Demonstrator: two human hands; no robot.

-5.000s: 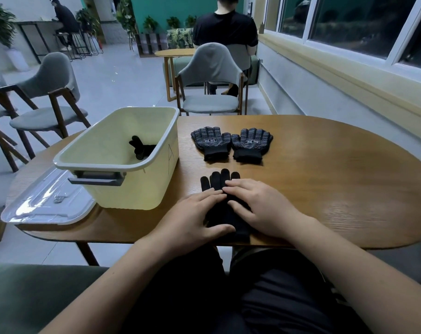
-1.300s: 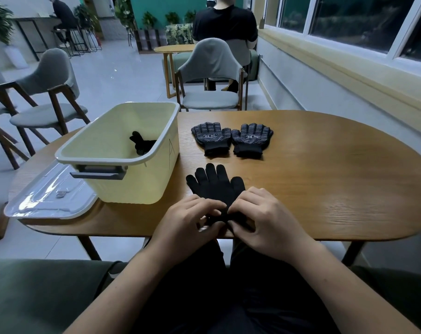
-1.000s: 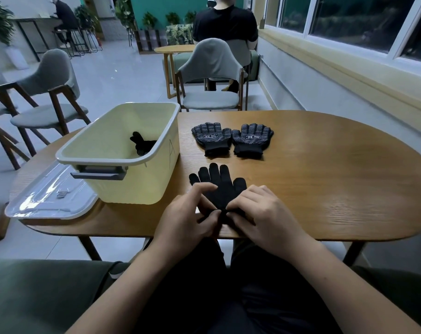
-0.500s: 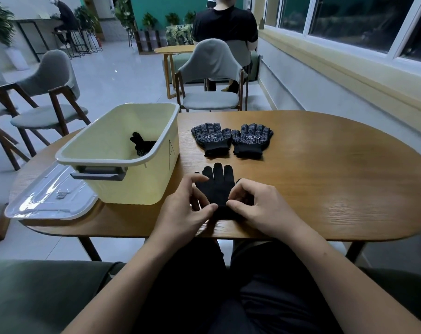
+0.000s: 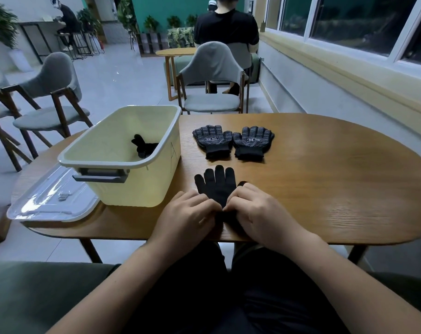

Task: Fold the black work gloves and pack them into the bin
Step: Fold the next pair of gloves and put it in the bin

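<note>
Black glove (image 5: 216, 186): flat on bench (image 5: 325, 177), cuff pinched by curled fingers (image 5: 204, 204) of left hand (image 5: 187, 214) and right hand (image 5: 261, 213). Bin (image 5: 142, 186): left of fingers. Dotted glove pair (image 5: 233, 142): beyond fingers.

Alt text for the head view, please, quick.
The left hand and right hand grip the cuff end of a black glove lying flat on the wooden table. Beyond it lie two dotted gloves side by side; left of them, a cream bin holds a packed glove.
</note>
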